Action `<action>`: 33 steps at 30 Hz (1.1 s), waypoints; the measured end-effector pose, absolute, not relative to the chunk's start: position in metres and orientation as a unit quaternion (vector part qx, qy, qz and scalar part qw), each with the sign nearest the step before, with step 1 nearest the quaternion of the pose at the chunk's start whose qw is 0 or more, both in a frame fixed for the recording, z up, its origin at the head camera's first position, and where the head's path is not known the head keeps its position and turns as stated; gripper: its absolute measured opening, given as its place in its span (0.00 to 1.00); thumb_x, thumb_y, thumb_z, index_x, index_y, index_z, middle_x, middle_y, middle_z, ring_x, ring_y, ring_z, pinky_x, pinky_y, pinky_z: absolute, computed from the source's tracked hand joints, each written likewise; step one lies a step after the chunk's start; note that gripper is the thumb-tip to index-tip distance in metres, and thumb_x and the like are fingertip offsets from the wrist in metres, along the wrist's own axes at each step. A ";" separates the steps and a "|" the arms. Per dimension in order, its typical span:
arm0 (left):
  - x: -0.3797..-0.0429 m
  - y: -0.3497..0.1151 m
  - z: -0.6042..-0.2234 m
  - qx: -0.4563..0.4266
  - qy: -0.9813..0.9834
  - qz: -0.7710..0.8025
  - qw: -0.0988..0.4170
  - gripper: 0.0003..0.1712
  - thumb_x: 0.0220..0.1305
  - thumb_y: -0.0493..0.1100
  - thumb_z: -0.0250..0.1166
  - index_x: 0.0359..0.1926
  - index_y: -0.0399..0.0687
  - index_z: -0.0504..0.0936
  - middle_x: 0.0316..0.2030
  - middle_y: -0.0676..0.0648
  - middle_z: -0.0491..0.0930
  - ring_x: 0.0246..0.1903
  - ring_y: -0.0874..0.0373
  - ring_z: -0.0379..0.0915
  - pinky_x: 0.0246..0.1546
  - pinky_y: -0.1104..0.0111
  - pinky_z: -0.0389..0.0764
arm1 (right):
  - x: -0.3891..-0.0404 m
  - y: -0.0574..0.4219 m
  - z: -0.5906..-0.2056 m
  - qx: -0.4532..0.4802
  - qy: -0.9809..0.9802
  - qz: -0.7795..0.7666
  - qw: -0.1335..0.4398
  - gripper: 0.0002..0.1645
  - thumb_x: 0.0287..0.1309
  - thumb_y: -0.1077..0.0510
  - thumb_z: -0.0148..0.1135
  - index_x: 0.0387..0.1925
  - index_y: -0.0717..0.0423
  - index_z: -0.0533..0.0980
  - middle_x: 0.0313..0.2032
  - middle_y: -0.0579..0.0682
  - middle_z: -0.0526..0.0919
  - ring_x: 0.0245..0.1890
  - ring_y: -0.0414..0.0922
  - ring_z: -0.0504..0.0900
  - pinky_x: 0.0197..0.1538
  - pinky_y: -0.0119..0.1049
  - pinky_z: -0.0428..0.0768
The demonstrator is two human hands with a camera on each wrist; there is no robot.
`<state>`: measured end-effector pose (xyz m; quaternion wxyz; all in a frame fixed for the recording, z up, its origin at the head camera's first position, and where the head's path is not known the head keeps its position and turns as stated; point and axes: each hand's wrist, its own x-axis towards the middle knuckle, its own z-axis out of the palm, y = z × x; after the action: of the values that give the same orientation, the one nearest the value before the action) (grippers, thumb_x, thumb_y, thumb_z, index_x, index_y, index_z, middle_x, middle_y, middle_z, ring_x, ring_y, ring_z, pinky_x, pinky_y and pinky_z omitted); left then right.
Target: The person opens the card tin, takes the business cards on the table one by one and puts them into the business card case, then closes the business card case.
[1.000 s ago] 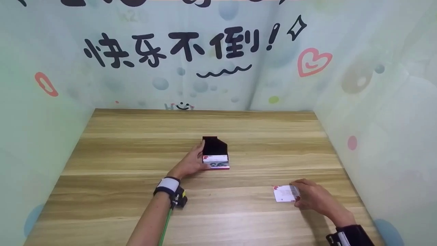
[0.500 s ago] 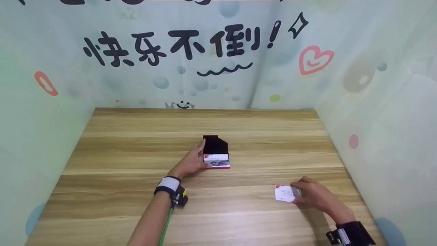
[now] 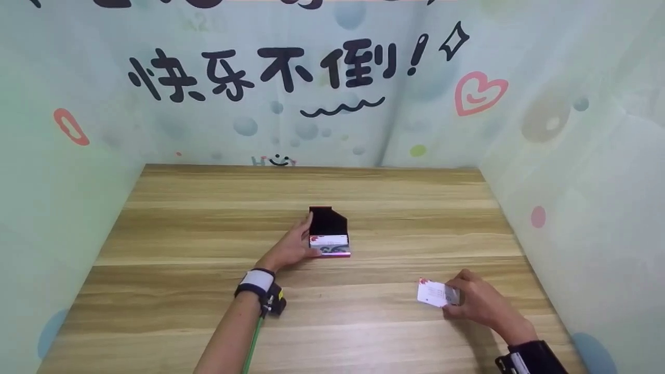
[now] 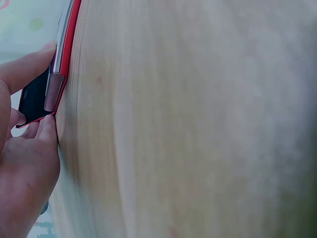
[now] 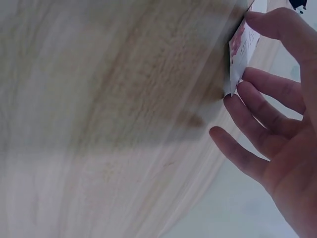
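Note:
In the head view an unfolded card case (image 3: 329, 222), with a black lid lining and red edges, lies at mid-table. A white card with a red floral corner (image 3: 328, 239) shows inside its metal-fronted pocket. My left hand (image 3: 287, 250) holds the case by its left side. In the left wrist view the thumb presses near the pocket (image 4: 53, 91) while fingers sit behind the lid. To the right, my right hand (image 3: 487, 301) pinches a white business card (image 3: 431, 293) between thumb and fingers. The right wrist view has that card (image 5: 241, 55) tilted, its edge close to the wood.
A wood-grain table (image 3: 208, 218) spreads under both hands. Pale printed curtains or panels (image 3: 249, 130) enclose its back and sides. A strapped camera (image 3: 274, 301) with a green cable sits on the left wrist.
The card in my right hand has tipped, its left end now a little higher, and the fingers have shifted slightly on it. My left hand and the case stay in place.

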<state>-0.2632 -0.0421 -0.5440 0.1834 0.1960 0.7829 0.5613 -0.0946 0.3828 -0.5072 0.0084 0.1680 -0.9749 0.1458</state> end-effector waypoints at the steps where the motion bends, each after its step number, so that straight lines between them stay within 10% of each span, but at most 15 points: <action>1: -0.263 -0.042 -0.544 0.196 0.784 0.559 0.182 0.63 0.54 0.32 0.73 0.79 0.40 0.39 0.78 0.28 0.35 0.76 0.37 0.48 0.77 0.56 0.59 | -0.094 0.382 -0.507 0.170 -0.975 0.145 0.013 0.27 0.37 0.52 0.80 0.42 0.60 0.84 0.39 0.51 0.78 0.33 0.39 0.77 0.33 0.30 0.80; 33: -0.262 -0.042 -0.543 0.204 0.782 0.560 0.181 0.62 0.56 0.33 0.72 0.79 0.40 0.38 0.77 0.27 0.32 0.76 0.36 0.46 0.77 0.54 0.57 | -0.112 0.360 -0.510 0.276 -0.944 0.023 0.182 0.20 0.32 0.53 0.78 0.31 0.57 0.82 0.30 0.53 0.86 0.24 0.46 0.81 0.30 0.43 0.81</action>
<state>-0.2618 -0.0423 -0.5429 0.1805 0.2044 0.7822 0.5602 -0.1116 0.3597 -0.5098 0.1818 0.2761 -0.9435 0.0229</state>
